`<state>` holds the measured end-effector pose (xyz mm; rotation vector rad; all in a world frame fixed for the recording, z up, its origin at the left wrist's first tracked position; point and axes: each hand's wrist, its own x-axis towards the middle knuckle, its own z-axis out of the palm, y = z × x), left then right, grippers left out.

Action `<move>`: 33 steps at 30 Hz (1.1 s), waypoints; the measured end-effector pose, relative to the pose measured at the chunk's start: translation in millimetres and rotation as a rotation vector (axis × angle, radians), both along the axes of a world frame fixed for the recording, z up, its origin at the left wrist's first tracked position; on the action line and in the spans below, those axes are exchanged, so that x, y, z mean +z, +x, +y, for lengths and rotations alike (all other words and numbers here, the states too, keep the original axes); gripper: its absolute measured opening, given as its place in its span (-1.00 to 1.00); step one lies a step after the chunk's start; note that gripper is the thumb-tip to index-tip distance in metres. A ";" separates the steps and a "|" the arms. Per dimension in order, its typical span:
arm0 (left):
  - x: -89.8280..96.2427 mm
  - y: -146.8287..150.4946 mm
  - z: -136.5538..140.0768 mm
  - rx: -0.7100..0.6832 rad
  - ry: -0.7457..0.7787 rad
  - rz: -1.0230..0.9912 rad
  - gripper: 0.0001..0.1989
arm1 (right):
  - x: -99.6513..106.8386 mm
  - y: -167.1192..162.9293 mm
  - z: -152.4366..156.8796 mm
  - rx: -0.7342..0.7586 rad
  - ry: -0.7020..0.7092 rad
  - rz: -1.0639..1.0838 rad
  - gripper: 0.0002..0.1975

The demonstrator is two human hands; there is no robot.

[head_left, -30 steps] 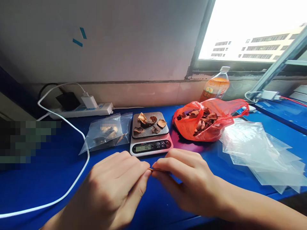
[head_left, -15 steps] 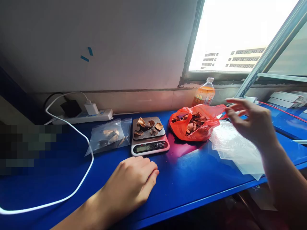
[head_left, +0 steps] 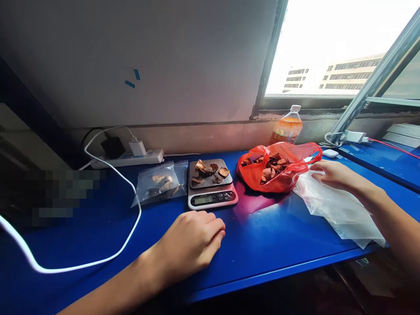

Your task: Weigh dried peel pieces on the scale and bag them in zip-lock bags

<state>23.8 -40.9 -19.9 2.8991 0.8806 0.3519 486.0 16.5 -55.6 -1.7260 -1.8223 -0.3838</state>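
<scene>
My left hand rests on the blue tabletop in front of the kitchen scale, its fingers curled closed with nothing showing in them. Several dried brown slices or shell-like pieces lie on the scale's platform. At the right, my right hand is closed at the upper edge of the clear plastic bags, which look rumpled under it; its fingertips are partly hidden. Beside that hand sits an open red plastic bag filled with more dried reddish-brown pieces.
Left of the scale lies a clear bag with pale pieces inside. A white cable loops from a power strip across the table's left. An orange drink bottle stands behind the red bag. Metal framing rises at the right.
My right hand has come down from beside the red bag's handle onto the clear bags, which are now more rumpled. My left hand stays in front of the scale. The view has shifted slightly.
</scene>
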 end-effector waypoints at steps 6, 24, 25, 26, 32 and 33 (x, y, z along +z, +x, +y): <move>2.1 0.7 -2.0 -0.029 0.005 0.028 -0.76 | 6.2 -2.4 -6.7 0.006 -0.181 -0.119 -0.87; 24.5 -15.6 11.4 0.030 -0.358 -0.575 -0.77 | 95.3 -201.4 -108.8 0.527 0.307 -0.099 -0.90; 24.4 -17.5 15.2 0.026 -0.364 -0.609 -0.75 | 88.8 -222.2 -99.3 0.632 0.197 -0.001 -0.89; 23.6 -19.0 18.6 0.013 -0.371 -0.635 -0.73 | 80.7 -240.2 -88.9 0.713 0.117 0.075 -0.89; 17.9 -24.1 29.9 0.040 -0.426 -0.698 -0.91 | 38.2 -292.5 -49.1 0.886 -0.013 0.451 -0.81; 17.8 -24.8 30.5 0.075 -0.431 -0.696 -0.92 | 35.5 -293.9 -49.0 0.897 -0.012 0.502 -0.79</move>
